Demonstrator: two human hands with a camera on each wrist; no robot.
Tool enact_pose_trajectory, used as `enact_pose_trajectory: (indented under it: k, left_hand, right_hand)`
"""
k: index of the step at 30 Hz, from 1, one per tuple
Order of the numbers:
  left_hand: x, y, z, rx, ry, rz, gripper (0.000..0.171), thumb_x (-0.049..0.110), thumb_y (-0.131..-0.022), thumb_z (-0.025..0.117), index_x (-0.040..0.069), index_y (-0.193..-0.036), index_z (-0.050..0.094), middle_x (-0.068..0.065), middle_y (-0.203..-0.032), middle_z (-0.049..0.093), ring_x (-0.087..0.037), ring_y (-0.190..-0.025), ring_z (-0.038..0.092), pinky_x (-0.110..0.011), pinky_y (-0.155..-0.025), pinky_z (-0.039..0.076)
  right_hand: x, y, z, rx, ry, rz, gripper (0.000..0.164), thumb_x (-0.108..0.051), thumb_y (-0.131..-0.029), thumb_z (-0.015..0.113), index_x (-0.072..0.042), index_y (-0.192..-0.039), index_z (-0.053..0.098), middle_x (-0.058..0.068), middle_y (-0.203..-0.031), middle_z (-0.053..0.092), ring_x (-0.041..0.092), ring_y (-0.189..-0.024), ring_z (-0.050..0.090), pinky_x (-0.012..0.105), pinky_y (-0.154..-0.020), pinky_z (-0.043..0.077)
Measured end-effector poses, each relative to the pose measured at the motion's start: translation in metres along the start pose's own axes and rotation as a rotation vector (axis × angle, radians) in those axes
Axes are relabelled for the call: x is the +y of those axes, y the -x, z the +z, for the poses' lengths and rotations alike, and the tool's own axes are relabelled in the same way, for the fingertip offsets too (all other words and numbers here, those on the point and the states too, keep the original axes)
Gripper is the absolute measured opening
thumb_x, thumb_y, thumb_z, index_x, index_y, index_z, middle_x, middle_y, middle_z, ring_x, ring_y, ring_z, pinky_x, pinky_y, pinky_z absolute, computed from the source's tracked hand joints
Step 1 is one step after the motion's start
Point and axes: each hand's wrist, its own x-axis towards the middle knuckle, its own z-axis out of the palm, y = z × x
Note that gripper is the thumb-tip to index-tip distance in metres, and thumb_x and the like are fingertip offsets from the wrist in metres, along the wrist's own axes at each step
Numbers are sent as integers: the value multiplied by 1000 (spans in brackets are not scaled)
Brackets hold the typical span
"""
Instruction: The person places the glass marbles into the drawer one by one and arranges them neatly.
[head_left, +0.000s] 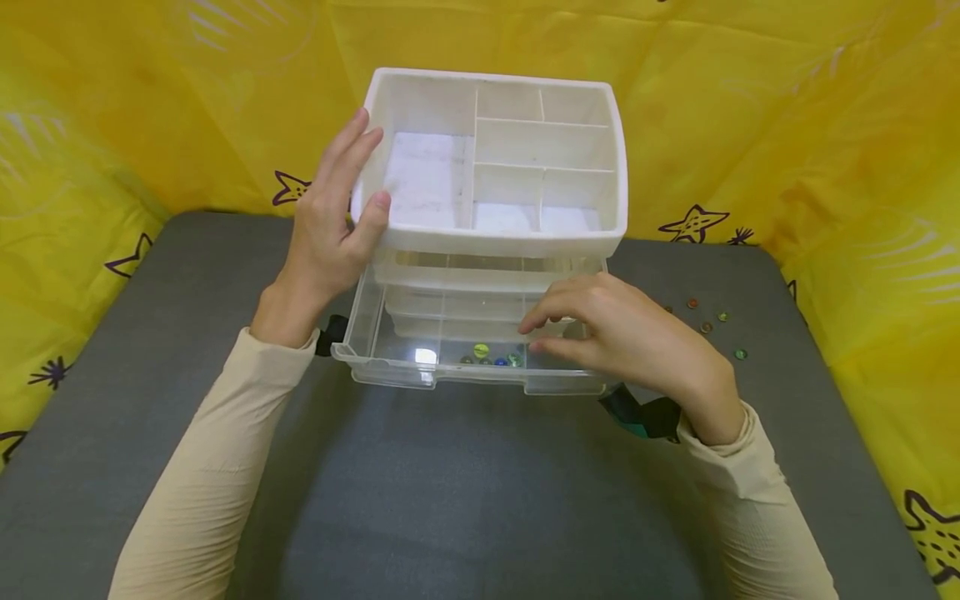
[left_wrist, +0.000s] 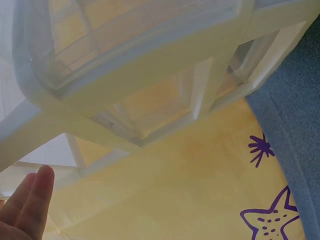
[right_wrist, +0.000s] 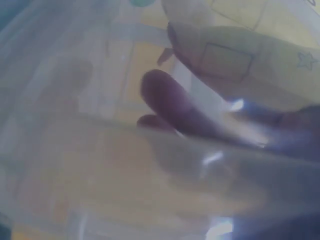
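Note:
A white plastic drawer organizer point(head_left: 495, 242) with a divided top tray stands at the back of the table. My left hand point(head_left: 330, 208) rests against its left side, thumb on the top rim; the left wrist view shows fingertips point(left_wrist: 42, 185) beside the white frame. The clear bottom drawer point(head_left: 390, 373) is pulled out, and several glass marbles point(head_left: 481, 351) lie near its front. Over the drawer's right part is my right hand point(head_left: 607, 329), its fingers loosely bent with a gap between thumb and forefinger. Nothing shows between them. The right wrist view is hazy, seen through clear plastic.
Several small marbles point(head_left: 706, 327) lie on the grey tabletop point(head_left: 480, 500) to the right of the organizer. A yellow cloth point(head_left: 750, 125) with dark starfish prints hangs behind and along both sides.

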Motion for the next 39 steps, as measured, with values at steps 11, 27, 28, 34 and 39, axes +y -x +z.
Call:
enact_pose_trajectory:
  k: [11,27,28,34,39]
  left_hand:
    - [0,1,0,1,11,-5,59,29,-91,46,3,-144,49,-12,-156,41,-24,-144,41,-43,-115,38]
    - [-1,0,0,3,21,0,59,28,-91,48,3,-144,49,-12,-156,41,-24,-145,40,-40,-117,35]
    - [-1,0,1,0,16,2,59,28,-91,47,3,-144,49,-12,-156,41,-24,-145,40,-41,-117,36]
    - [-2,-1,0,-16,-16,9,59,29,-93,46,2,-145,47,-15,-156,40,-25,-144,40,-44,-116,37]
    - [-2,-1,0,-21,-17,1,59,28,-93,46,2,-145,47,-15,-157,40,-26,-144,40,-45,-116,36]
  right_hand:
    - [4,13,-3,212,-55,-113,24,-10,-81,79,-17,-103,75,-8,-101,72,4,-91,64,20,-79,49]
    - [23,45,-20,433,-24,-62,39,4,-66,85,-15,-99,77,-5,-97,72,-1,-92,62,10,-79,44]
    - [25,47,-20,437,-20,-51,40,5,-66,85,-14,-99,76,-4,-97,72,-3,-92,61,9,-80,43]
    - [38,60,-18,443,10,0,43,7,-64,85,-14,-101,75,-4,-98,73,-9,-96,59,5,-78,45]
    - [47,66,-14,433,34,6,43,5,-65,85,-14,-101,75,-6,-96,72,-9,-93,59,5,-79,45]
